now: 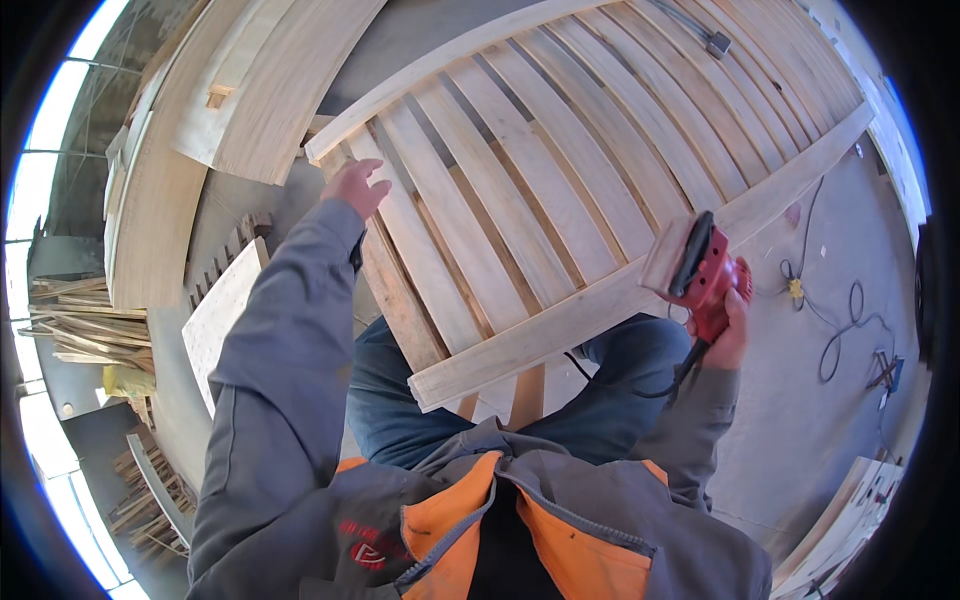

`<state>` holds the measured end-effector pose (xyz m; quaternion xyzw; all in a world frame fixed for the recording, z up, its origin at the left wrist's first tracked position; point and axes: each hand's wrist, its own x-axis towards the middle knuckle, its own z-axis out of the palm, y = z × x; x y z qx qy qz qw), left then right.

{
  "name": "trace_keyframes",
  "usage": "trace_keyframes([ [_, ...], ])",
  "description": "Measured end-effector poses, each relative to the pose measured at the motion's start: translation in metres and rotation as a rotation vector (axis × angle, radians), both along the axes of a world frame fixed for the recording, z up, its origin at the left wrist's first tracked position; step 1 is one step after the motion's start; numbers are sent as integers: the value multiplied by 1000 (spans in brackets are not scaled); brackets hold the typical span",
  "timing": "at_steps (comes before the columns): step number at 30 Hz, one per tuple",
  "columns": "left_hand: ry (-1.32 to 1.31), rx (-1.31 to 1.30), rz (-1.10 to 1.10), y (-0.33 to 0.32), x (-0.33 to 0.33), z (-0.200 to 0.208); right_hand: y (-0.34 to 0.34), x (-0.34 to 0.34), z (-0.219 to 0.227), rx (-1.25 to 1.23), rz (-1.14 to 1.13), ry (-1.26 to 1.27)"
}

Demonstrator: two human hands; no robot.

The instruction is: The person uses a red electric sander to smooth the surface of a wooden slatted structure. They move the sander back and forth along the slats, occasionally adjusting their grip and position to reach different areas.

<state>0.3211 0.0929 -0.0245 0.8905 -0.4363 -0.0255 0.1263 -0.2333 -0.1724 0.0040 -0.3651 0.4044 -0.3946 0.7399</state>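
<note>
In front of me a pale slatted wooden frame (pixel 530 170) slants from near left to far right, its slats running between two long rails. My right hand (pixel 733 335) is wrapped round the handle of a red electric sander (pixel 706 280), which is tilted beside the near rail (pixel 530 352), its flat pad turned toward the slats. A black cord leads from the handle down toward my knees. My left hand (pixel 360 188) is at the frame's left end, over the end slats, its fingers apart and nothing in them. Whether it presses on the wood I cannot tell.
Stacked wooden panels (pixel 300 85) stand at the far left. Thin wood strips (pixel 95 318) lie in piles on the left. A grey block with a cord (pixel 717 44) rests on the far slats. Loose cable (pixel 852 320) coils on the floor at right.
</note>
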Motion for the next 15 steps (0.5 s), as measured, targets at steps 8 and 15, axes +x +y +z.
trace_keyframes([
  [8, 74, 456, 95, -78, 34, -8, -13, -50, -11, -34, -123, 78],
  [15, -3, 677, 2, -97, 71, -29, -22, -61, -19, -9, -161, 135],
])
